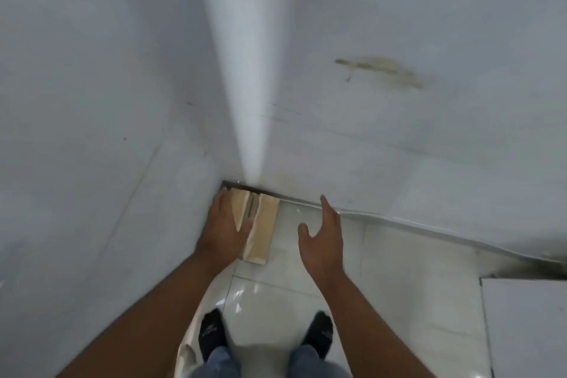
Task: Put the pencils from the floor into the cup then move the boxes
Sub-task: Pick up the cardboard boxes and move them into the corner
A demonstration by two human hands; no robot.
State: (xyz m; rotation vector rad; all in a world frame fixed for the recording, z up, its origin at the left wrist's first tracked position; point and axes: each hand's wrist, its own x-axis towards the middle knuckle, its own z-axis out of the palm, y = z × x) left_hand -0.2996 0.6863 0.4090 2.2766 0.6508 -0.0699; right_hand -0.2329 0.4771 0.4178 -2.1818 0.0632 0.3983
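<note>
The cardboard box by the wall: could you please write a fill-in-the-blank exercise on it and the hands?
1. The cardboard box sits on the floor in the ____ of two walls.
2. Of the left hand and right hand, only the ____ touches the box.
3. The right hand holds ____.
Missing: corner; left; nothing.

No legible text or labels anywhere.

The box [264,224] sits in the corner, walls [399,147] close behind it and on its left. Floor [310,270] lies open on its right and near side; a white panel [527,322] lies well off right.
</note>
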